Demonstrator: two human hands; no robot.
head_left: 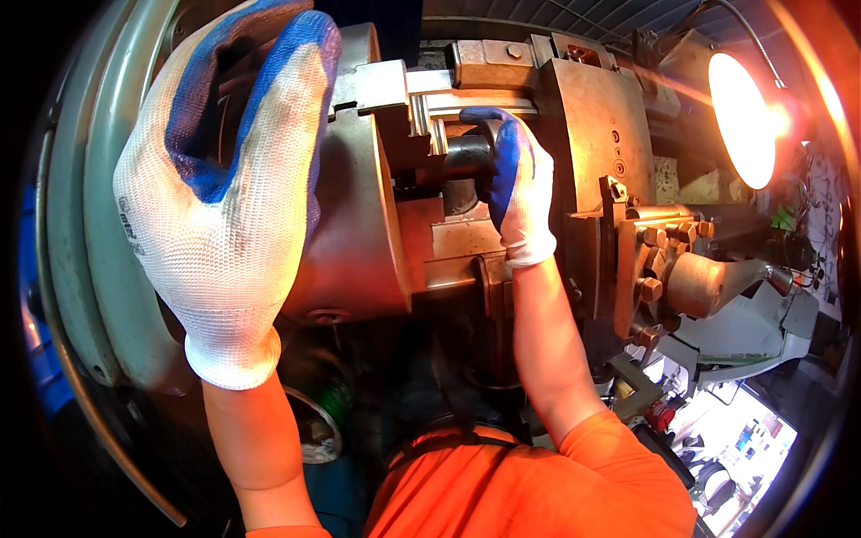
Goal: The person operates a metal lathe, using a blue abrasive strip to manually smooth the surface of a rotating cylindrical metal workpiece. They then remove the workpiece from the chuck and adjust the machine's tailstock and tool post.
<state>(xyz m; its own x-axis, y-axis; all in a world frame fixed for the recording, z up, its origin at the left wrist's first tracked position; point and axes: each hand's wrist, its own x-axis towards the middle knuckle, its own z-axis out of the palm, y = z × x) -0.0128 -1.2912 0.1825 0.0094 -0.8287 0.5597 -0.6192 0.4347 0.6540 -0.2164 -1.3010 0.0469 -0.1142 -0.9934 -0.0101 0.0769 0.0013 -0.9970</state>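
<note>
Our left hand (pixel 215 215) curves open beside the chuck (pixel 354 224); apart from it, our right hand (pixel 522 179) grips the cylinder (pixel 468 156) at the chuck's face. Placing looks largely done; whether clamping is left, we cannot tell.

No text is legible; the left glove (pixel 215 238) bears blurred dark print (pixel 132 226).

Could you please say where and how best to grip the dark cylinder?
I'd probably grip the dark cylinder around its right end, coming from the right, where the right hand is: it lies sideways, and the chuck crowds its left end.
</note>
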